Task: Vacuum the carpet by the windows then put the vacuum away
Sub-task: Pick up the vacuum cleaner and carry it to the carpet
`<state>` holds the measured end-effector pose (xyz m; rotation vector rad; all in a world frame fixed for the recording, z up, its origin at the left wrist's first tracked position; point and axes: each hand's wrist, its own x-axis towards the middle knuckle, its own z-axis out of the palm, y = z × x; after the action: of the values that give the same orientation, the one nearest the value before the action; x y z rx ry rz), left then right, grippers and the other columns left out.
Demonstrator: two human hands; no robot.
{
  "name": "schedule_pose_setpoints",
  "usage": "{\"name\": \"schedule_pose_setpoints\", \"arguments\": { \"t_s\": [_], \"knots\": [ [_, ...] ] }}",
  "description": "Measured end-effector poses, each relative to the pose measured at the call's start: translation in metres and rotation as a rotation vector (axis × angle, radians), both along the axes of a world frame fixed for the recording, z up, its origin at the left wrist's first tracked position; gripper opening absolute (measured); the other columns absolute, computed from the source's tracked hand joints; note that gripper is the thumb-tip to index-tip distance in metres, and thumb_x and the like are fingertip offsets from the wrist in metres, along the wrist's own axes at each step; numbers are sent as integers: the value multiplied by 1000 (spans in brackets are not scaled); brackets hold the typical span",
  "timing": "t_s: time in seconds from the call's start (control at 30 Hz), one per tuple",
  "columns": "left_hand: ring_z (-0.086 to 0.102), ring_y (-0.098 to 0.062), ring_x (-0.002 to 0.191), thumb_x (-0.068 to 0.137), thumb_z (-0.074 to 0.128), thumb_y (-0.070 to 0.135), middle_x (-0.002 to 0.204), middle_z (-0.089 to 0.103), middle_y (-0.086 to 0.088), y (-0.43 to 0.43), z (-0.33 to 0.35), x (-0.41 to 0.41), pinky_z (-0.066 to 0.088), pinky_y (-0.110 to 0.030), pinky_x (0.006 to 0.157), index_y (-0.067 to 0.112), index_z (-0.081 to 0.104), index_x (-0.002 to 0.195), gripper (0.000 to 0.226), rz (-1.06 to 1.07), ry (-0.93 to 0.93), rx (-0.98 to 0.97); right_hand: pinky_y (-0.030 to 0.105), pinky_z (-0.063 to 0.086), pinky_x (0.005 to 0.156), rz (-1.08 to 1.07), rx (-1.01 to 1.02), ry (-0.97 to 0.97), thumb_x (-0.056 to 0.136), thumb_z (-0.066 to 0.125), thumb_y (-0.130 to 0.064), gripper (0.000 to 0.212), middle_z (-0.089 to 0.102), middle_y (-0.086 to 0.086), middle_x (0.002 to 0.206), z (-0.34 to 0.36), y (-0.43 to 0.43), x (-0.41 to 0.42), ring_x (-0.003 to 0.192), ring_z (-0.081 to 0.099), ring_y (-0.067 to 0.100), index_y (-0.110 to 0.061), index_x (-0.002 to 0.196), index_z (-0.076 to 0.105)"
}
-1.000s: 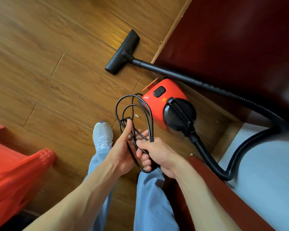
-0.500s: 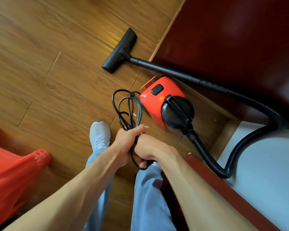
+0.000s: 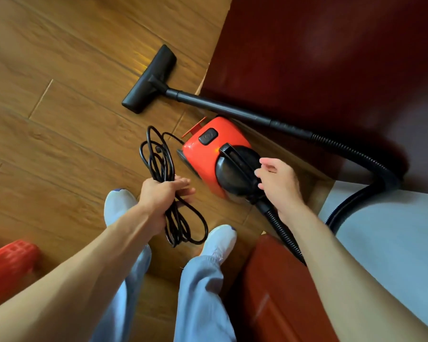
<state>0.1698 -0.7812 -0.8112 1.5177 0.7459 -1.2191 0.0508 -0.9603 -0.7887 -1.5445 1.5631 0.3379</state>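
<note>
Cord [image 3: 162,166], gathered into limp black loops, hangs from the left hand [image 3: 162,193], whose fingers are curled tight round the bundle. The right hand [image 3: 279,183] is poised with fingers loosely spread, holding nothing. Just beyond it the red vacuum [image 3: 203,156] sits on the floor. Its black carry handle [image 3: 230,154] looks the firm place to grip. The body seems rigid and fairly light, while the ribbed hose [image 3: 356,154] will likely trail and flop.

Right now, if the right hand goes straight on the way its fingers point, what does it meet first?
Probably the black handle on top of the red vacuum: the open right hand points its fingers at it, with nothing between. Its height above the handle is hard to judge from this view.
</note>
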Motion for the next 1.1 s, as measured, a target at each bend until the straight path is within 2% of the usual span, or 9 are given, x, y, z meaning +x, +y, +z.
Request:
{"name": "schedule_pose_setpoints", "arguments": {
  "t_s": [0.13, 0.27, 0.4, 0.47, 0.53, 0.7, 0.87, 1.0, 1.1],
  "knots": [
    [72, -18, 66, 88, 67, -5, 89, 70, -14, -11, -8, -25, 59, -32, 67, 8, 57, 95, 18, 19, -10, -3, 44, 29, 112, 266, 143, 138, 90, 57, -21, 75, 19, 3, 158, -35, 14, -4, 144, 24, 30, -21, 155, 20],
    [73, -20, 68, 88, 66, -5, 86, 72, -16, -25, -16, -42, 60, -40, 75, 6, 60, 98, 16, 30, 10, 11, 44, 32, 109, 195, 128, 153, 89, 53, -16, 65, 27, 4, 149, -48, 26, 1, 139, 22, 36, -22, 149, 28],
    [68, -20, 63, 93, 60, -2, 86, 69, -16, -53, -26, -56, 62, -35, 66, -5, 63, 105, 13, 107, 13, 8, 31, 28, 95, 205, 272, 46, 87, 53, -17, 66, 31, 3, 146, -42, 30, 7, 133, 19, 29, -21, 149, 30],
    [68, -21, 65, 94, 64, 8, 84, 71, -12, -66, -36, -62, 62, -33, 64, -7, 65, 111, 23, 127, -3, 28, 33, 30, 102, 225, 320, 9, 83, 51, -20, 65, 39, 4, 146, -40, 30, 9, 135, 21, 28, -28, 146, 39],
    [73, -26, 79, 91, 69, 15, 91, 75, -10, -75, -46, -66, 61, -41, 79, 1, 69, 109, 23, 134, -8, 41, 40, 33, 110, 243, 334, -5, 73, 49, -25, 69, 48, 1, 143, -43, 27, 9, 136, 32, 27, -35, 141, 47],
    [73, -35, 88, 85, 76, 20, 95, 75, -15, -87, -65, -62, 59, -54, 85, 6, 68, 105, 26, 172, 1, 89, 43, 47, 103, 265, 402, -69, 61, 53, -26, 75, 66, -3, 121, -45, 8, 6, 111, 61, 16, -36, 135, 57],
    [72, -32, 87, 58, 74, 43, 93, 75, -7, -101, -79, -64, 58, -49, 86, 17, 66, 99, 49, 208, -104, 164, 38, 51, 98, 312, 76, -19, 87, 53, -18, 26, 68, -7, 107, -53, -30, 13, 104, 64, 16, -31, 103, 68],
    [70, -27, 96, 51, 73, 61, 101, 73, -1, -108, -80, -69, 56, -47, 91, 22, 62, 107, 69, 228, -184, 183, 25, 32, 96, 514, -304, 16, 93, 50, -13, 35, 52, 1, 134, -59, -60, 40, 127, 45, 19, -19, 128, 57],
    [71, -27, 91, 41, 75, 66, 95, 73, 0, -109, -87, -68, 58, -47, 87, 23, 64, 103, 77, 233, -166, 203, 36, 31, 106, 754, -406, 159, 91, 52, -13, 51, 39, 7, 147, -76, -71, 50, 134, 35, 26, -14, 141, 42]
  ]
}}
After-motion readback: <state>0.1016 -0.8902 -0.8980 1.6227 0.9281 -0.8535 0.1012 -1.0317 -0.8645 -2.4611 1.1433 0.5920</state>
